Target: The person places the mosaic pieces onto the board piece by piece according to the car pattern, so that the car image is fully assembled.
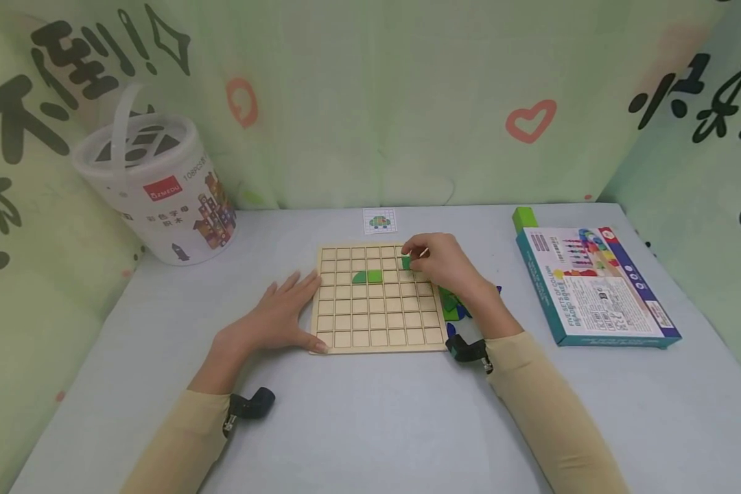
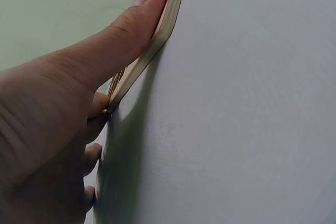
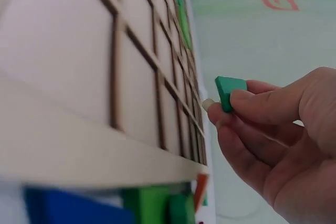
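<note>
A wooden grid board lies on the table, with a dark green rounded tile and a light green square tile side by side in its cells. Along the board's left edge rests my left hand, fingers spread; its thumb lies on the near left corner. My right hand pinches a dark green tile between thumb and fingers, above the board's far right part. Green and blue pieces lie at the board's right side, partly hidden by the right arm.
Behind the board lies a small card with a coloured picture on a grid. A flat box is at the right, with a light green block behind it. At the back left stands a white bucket with a handle.
</note>
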A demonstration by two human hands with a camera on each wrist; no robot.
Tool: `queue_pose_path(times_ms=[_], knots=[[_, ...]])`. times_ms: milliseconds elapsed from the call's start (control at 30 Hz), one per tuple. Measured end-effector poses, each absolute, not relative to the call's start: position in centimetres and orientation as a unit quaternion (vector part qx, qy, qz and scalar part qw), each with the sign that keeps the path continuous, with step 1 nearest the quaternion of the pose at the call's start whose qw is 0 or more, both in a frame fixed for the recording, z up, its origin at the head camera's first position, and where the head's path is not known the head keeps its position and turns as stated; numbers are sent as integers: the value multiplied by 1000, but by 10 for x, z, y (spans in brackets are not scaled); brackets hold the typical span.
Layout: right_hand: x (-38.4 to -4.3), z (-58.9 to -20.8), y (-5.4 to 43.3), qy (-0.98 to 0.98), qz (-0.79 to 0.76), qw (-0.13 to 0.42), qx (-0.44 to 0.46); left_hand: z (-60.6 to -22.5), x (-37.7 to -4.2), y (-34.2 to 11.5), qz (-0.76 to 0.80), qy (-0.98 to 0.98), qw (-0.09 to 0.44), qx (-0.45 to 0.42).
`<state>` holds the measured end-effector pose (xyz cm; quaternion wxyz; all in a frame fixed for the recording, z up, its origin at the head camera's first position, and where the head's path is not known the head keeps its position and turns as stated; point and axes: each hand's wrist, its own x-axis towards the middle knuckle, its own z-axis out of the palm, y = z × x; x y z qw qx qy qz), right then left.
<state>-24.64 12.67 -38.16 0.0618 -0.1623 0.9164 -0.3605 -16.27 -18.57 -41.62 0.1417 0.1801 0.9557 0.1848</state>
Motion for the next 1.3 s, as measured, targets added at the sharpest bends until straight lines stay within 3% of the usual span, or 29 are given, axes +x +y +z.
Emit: queue_pose_path(times_ms=[567,1300], knots=[[-238,-396,89,934,-299,28,-192,-416,-164,-185,184,956,140,183],[-242,-385,103,943,-262,79,-190,-413,-163,-185,175,957,144,180]])
